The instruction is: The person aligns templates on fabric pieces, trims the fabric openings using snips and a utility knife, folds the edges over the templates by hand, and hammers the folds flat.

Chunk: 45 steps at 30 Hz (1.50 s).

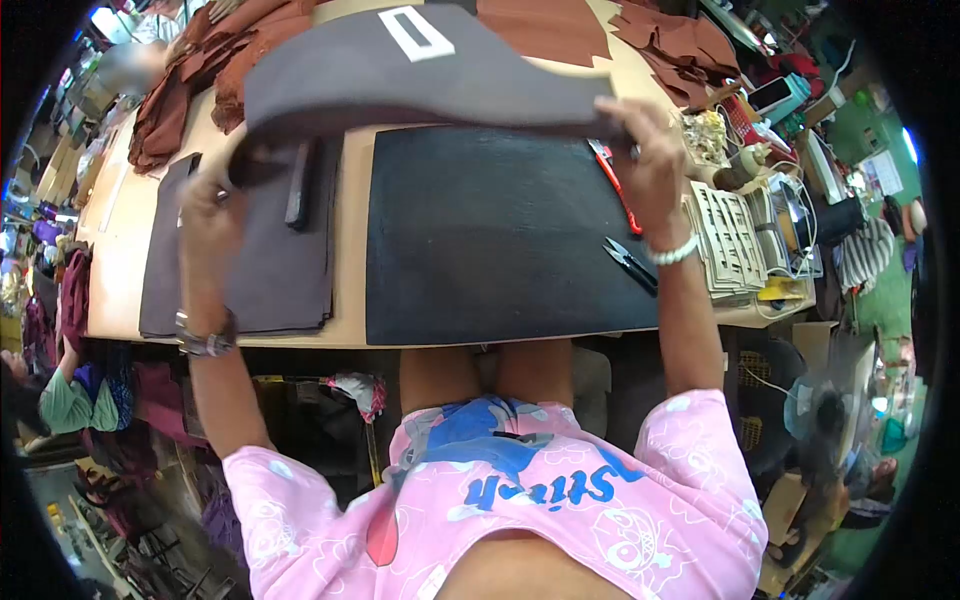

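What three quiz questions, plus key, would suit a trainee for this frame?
1. True or false: the left hand and right hand both hold the dark grey flexible panel.
2. Which lies on the black rectangular mat? A) wooden hammer B) black pointed snips C) yellow tape measure
3. Fill in: the white beaded bracelet is on the ____ wrist.

Key: 1. True 2. B 3. right

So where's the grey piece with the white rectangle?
Top centre of head view: grey piece held up between left hand and right hand, by black mat's far edge.
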Each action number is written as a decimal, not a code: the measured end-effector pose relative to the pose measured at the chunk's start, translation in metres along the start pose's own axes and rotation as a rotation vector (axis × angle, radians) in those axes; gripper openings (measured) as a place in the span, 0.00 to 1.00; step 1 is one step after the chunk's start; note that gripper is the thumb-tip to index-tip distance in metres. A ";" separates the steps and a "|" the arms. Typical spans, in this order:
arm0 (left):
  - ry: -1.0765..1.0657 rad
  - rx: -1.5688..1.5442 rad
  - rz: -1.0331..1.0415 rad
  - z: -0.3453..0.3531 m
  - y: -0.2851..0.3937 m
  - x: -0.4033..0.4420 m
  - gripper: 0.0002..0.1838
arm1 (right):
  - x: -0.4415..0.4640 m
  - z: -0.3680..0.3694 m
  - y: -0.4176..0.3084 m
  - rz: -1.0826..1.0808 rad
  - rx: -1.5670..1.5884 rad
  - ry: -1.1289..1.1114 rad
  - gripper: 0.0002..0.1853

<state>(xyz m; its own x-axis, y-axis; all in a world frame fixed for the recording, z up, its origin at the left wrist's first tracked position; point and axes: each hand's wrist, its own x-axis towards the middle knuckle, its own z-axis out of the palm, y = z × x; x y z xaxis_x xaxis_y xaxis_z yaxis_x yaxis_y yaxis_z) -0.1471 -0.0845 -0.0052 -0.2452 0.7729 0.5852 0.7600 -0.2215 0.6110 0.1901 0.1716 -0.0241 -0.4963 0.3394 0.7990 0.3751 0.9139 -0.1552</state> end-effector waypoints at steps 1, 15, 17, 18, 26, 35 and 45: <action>-0.022 -0.002 -0.038 0.012 0.003 -0.011 0.28 | -0.016 0.005 -0.001 -0.029 -0.058 -0.018 0.17; -0.733 -0.130 -0.473 0.036 0.068 -0.121 0.24 | -0.163 -0.020 -0.061 0.201 -0.046 -0.332 0.13; -0.673 -0.191 -0.325 0.059 0.077 -0.106 0.29 | -0.166 -0.025 -0.064 0.230 -0.060 -0.297 0.11; -0.626 -0.171 -0.299 0.081 0.080 -0.100 0.33 | -0.166 -0.024 -0.063 0.235 -0.067 -0.269 0.10; -0.408 0.188 -0.011 0.272 0.105 -0.096 0.46 | -0.145 -0.032 -0.066 0.273 -0.186 -0.174 0.10; -0.416 0.364 0.038 0.279 0.109 -0.098 0.37 | -0.172 -0.060 -0.007 0.607 -0.134 -0.303 0.20; -0.377 0.350 0.004 0.322 0.131 -0.093 0.32 | -0.150 -0.059 -0.070 0.562 0.098 -0.047 0.17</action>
<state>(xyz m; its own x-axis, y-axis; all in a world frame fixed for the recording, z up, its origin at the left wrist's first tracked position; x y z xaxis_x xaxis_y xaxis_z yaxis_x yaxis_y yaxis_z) 0.1695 0.0064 -0.1512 -0.0565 0.9476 0.3146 0.9322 -0.0628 0.3564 0.2841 0.0435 -0.0986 -0.2765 0.7869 0.5517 0.5186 0.6055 -0.6037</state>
